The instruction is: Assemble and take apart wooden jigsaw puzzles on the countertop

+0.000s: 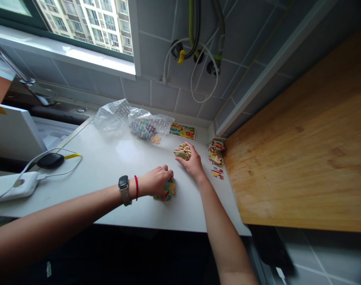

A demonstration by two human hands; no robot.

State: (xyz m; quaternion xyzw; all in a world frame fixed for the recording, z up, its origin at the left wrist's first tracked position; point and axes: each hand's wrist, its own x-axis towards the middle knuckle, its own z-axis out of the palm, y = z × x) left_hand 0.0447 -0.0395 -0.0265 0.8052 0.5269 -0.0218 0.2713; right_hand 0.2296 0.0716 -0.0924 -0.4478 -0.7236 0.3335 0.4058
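Note:
My left hand [156,180], with a watch and a red cord on its wrist, reaches down over a small pile of teal and yellow puzzle pieces [170,190]. Its fingers are curled closed on the pieces, and the fingertips are partly hidden. Slightly farther back, my right hand [194,160] grips a stack of puzzle pieces [183,152] between thumb and fingers, the edges facing left. Behind both hands, a clear plastic bag [150,120] holds more puzzle pieces [144,130]. Beside that bag lies a colourful picture card [182,131].
Stacked puzzle pieces [216,152] and a few loose ones [217,172] lie along the wooden panel [299,150] at right. Another crumpled plastic bag [110,116] sits near the sink. A power strip [15,185], cables and a black oval device [50,160] occupy the left.

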